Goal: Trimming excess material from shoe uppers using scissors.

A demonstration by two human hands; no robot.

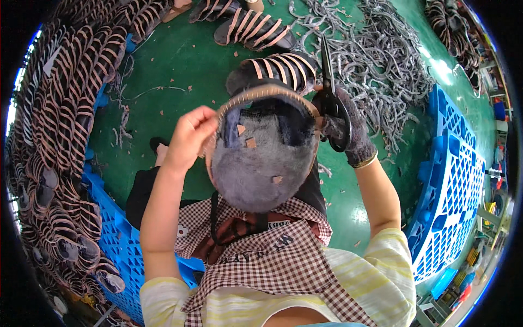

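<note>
Over my lap I hold up a round grey fur-lined piece [256, 169] with a tan, stitched rim; its exact kind is unclear. Fingers of my bare left hand [190, 133] pinch its left rim. My right hand [353, 128], in a dark grey knit glove, grips black scissors [329, 101] with the blades pointing up and away. It is close against the piece's right rim. Several small tan scraps lie on the fur inside. Just beyond the rim is a dark furry piece [280, 71] crossed by pale tan strips.
Stacks of similar banded pieces [65, 103] fill the left side on a blue plastic pallet [117, 240]. A heap of grey fluffy trimmings [376, 60] covers the green floor [169, 60] at far right. Another blue pallet [452, 191] stands on the right.
</note>
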